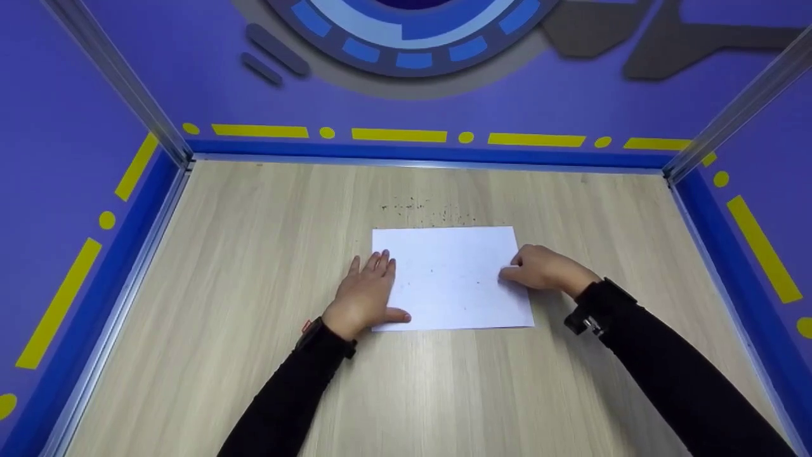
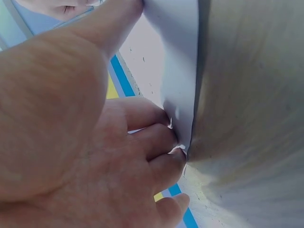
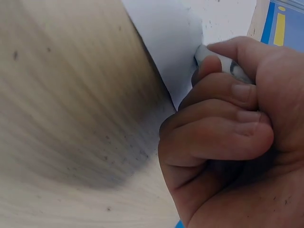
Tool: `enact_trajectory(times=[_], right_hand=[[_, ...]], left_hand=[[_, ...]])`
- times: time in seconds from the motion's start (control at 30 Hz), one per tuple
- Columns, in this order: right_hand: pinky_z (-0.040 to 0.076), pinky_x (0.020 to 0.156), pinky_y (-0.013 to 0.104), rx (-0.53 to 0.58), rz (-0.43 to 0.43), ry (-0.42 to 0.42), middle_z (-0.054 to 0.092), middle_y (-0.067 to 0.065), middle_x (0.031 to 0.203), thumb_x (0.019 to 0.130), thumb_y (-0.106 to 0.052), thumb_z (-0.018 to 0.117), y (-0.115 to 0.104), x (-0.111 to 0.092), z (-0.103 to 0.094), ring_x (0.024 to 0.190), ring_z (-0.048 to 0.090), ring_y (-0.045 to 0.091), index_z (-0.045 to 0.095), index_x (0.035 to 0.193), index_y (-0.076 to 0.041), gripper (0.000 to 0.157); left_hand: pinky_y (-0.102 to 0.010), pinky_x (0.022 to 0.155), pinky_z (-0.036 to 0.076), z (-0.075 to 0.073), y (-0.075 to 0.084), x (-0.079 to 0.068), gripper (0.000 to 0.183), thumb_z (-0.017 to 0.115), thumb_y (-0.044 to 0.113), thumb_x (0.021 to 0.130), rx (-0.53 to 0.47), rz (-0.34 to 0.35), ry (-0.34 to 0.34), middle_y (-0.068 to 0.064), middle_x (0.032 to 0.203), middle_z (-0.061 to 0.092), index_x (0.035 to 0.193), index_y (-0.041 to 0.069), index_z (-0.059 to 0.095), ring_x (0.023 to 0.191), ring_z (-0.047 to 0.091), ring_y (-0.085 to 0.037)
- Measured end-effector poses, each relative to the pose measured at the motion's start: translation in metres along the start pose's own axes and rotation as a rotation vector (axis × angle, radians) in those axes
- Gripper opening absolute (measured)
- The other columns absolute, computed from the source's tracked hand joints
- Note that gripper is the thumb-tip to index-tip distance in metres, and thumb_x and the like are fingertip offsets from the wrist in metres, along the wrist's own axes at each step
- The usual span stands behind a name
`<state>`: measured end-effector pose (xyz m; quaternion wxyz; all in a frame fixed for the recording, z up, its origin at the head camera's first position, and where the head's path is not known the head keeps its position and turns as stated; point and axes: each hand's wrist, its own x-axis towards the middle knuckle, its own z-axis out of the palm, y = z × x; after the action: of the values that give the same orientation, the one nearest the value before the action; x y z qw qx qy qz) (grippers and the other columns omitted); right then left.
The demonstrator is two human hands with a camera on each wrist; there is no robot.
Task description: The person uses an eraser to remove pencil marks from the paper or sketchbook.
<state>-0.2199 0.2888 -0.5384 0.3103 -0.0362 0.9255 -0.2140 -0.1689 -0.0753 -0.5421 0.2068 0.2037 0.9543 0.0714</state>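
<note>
A white sheet of paper (image 1: pixel 453 254) lies flat on the wooden table. My left hand (image 1: pixel 365 295) rests on its left edge, fingers spread and thumb on the lower left corner. In the left wrist view, the fingertips (image 2: pixel 173 164) press along the paper's edge. At the right edge of the sheet, my right hand (image 1: pixel 539 268) pinches a small white eraser (image 3: pixel 205 53) between thumb and forefinger. The other fingers curl into the palm in the right wrist view. Most of the eraser is hidden by the hand, and its tip meets the paper.
Dark crumbs (image 1: pixel 412 204) are scattered on the table (image 1: pixel 266 254) just beyond the paper, and a few specks lie on the sheet. Blue-purple panels (image 1: pixel 393 114) with yellow marks wall the table at the back and both sides, joined by metal posts (image 1: pixel 729 108).
</note>
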Motion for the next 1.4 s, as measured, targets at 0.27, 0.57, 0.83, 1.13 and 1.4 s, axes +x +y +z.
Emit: enact_trajectory(times=[0.27,0.57,0.83,1.13,1.4], right_hand=[[0.029,0.051,0.026,0.045,0.001,0.015,0.036,-0.009,0.059,0.100,-0.036,0.064,0.001,-0.004,0.003,0.054,0.036,0.011,0.041,0.062,-0.022,0.047],[0.029,0.052,0.026,0.041,-0.086,-0.032,0.037,-0.009,0.059,0.108,-0.049,0.062,-0.024,-0.008,0.014,0.056,0.037,0.011,0.045,0.062,-0.023,0.056],[0.036,0.054,0.027,-0.027,-0.159,-0.104,0.046,-0.009,0.059,0.110,-0.047,0.059,-0.081,0.000,0.039,0.057,0.044,0.010,0.055,0.063,-0.024,0.053],[0.044,0.054,0.030,-0.082,-0.221,-0.160,0.054,-0.006,0.062,0.109,-0.047,0.061,-0.131,0.018,0.068,0.057,0.054,0.013,0.068,0.071,-0.019,0.048],[0.045,0.059,0.029,-0.072,-0.156,-0.112,0.064,-0.002,0.073,0.101,-0.043,0.067,-0.128,0.017,0.069,0.067,0.059,0.016,0.085,0.093,-0.010,0.039]], left_hand=[[-0.062,0.142,0.014,0.001,0.000,0.000,0.120,0.080,0.069,0.091,0.006,0.011,0.012,-0.021,0.184,0.021,0.174,-0.001,0.028,0.174,0.020,-0.036],[-0.062,0.142,0.014,-0.002,0.001,-0.001,0.120,0.081,0.068,0.091,0.008,0.002,0.022,-0.021,0.184,0.022,0.173,-0.002,0.029,0.174,0.020,-0.037],[-0.062,0.142,0.015,0.000,0.002,-0.001,0.121,0.082,0.069,0.089,0.016,0.000,0.028,-0.022,0.183,0.024,0.172,-0.002,0.031,0.173,0.023,-0.037],[-0.062,0.141,0.017,0.000,0.003,-0.001,0.120,0.082,0.069,0.089,0.022,0.008,0.031,-0.023,0.183,0.026,0.172,-0.003,0.032,0.172,0.025,-0.037],[-0.062,0.141,0.017,0.000,0.002,-0.001,0.120,0.082,0.069,0.089,0.028,0.006,0.034,-0.023,0.182,0.026,0.172,-0.003,0.032,0.172,0.026,-0.038]])
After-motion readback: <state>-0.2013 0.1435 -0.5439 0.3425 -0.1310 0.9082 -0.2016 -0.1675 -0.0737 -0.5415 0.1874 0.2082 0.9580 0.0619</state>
